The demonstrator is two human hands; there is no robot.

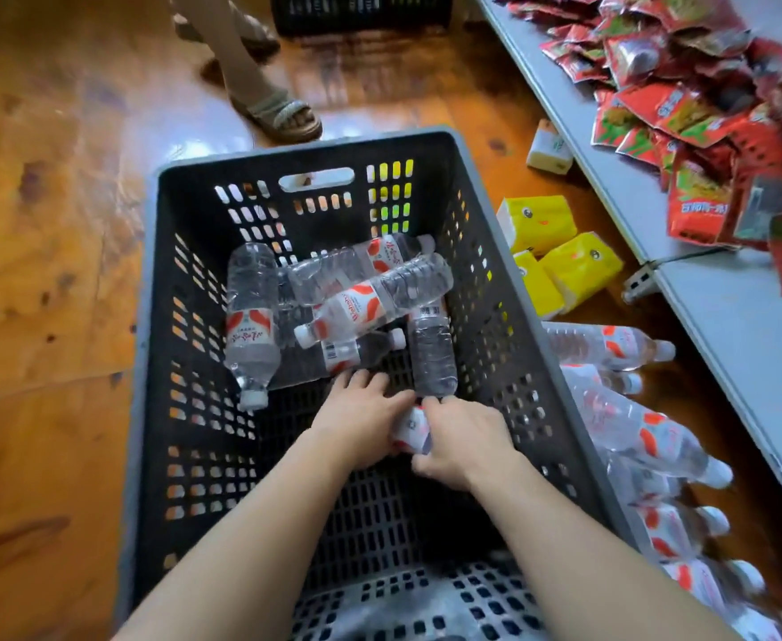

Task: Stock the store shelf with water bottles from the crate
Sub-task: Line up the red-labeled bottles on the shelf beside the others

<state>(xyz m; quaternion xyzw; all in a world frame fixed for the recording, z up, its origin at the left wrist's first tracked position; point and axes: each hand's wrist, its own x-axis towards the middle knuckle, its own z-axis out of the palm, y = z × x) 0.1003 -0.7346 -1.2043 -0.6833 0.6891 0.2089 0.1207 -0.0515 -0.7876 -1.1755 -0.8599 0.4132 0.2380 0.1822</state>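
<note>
1. The shelf (685, 270) runs along the right, well apart from the grip; red snack packs (685, 94) crowd its top board, so water goes on the low level beneath it
2. The crate (148, 316) sits on the floor hard against the shelf, which I judge keeps each carry short; both hands reach inside it
3. A row of stocked bottles (634, 437) lies on its sides right of the grip, just past the crate wall, caps pointing out toward the shelf edge
4. Five or so loose bottles (370, 293) lie heaped beyond the grip at the crate's far end, some crossing others, so the near one gets taken first
5. Yellow tissue packs (565, 266) lie beyond and right of the grip, under the shelf
6. The held bottle (411, 430) lies on the crate floor between both hands
7. The left hand (361, 418) curls over its left side, fingertips forward
8. The right hand (463, 441) wraps its right side; both grip it, likely to lift it out
</note>
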